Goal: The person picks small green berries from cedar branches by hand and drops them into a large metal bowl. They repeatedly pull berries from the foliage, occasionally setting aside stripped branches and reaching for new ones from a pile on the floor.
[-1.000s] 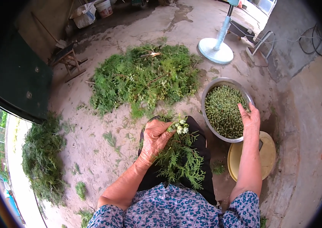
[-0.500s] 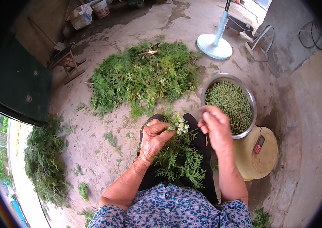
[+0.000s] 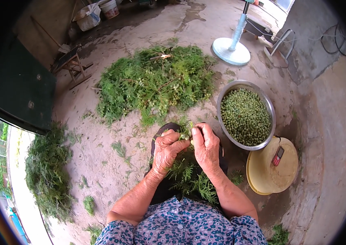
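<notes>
1. The left hand point(image 3: 166, 150) was closed around a feathery green sprig point(image 3: 189, 175) lying over the lap, its fingers curled tight on the stem.
2. The right hand point(image 3: 206, 147) met it at the sprig's tip, thumb and forefinger pinched on the small pale cluster there.
3. Just right of the hands stood a round steel bowl of green berries point(image 3: 245, 116).
4. Farther off lay a large heap of cut green branches point(image 3: 156, 79).
5. Near right sat a yellow round plastic lid point(image 3: 264, 173).
</notes>
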`<control>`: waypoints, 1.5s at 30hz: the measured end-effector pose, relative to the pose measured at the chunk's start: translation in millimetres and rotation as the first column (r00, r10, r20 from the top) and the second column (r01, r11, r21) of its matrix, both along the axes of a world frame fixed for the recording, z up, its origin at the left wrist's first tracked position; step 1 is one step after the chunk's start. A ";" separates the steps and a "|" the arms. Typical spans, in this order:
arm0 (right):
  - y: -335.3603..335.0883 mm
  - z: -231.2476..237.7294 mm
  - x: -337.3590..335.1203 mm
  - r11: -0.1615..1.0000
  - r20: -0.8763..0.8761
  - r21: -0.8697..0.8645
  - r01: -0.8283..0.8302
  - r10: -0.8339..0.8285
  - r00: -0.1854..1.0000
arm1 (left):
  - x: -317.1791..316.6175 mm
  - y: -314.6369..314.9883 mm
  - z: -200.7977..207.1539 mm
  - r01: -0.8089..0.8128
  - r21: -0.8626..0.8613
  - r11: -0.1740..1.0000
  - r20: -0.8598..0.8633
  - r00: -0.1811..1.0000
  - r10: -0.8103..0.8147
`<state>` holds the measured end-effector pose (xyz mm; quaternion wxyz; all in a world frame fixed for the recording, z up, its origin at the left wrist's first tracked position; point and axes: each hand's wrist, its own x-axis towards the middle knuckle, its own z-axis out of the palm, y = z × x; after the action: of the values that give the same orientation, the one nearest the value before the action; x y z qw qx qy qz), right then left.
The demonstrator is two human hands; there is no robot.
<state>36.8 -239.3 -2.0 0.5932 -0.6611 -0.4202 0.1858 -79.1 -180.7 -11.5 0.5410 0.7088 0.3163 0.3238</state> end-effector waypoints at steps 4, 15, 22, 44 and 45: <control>6.6 -13.3 10.5 0.995 -0.507 0.090 -0.040 0.080 0.858 | 3.5 -3.3 2.8 -0.015 -0.027 1.000 0.029 0.999 0.016; -9.6 2.0 13.7 0.974 -0.880 0.155 -0.167 0.213 0.424 | 7.1 -6.6 9.7 -0.133 -0.403 0.905 0.102 0.977 0.189; -9.2 -4.5 5.3 0.985 -0.545 -0.016 -0.170 0.134 0.828 | 9.8 -7.3 7.1 -0.201 -0.262 0.944 0.028 0.976 0.216; 3.3 -1.2 20.7 0.988 -0.883 0.157 0.007 0.137 0.450 | 3.7 -5.0 11.2 -0.183 -0.419 0.889 0.094 0.966 0.243; 0.6 2.0 22.3 0.983 -0.918 0.182 0.003 0.169 0.358 | 4.8 -6.0 11.4 -0.184 -0.418 0.890 0.095 0.965 0.244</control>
<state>59.0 -238.7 0.0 0.7649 -0.3711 -0.0574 0.5233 -74.3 -186.8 0.0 0.6584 0.5167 0.4128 0.3594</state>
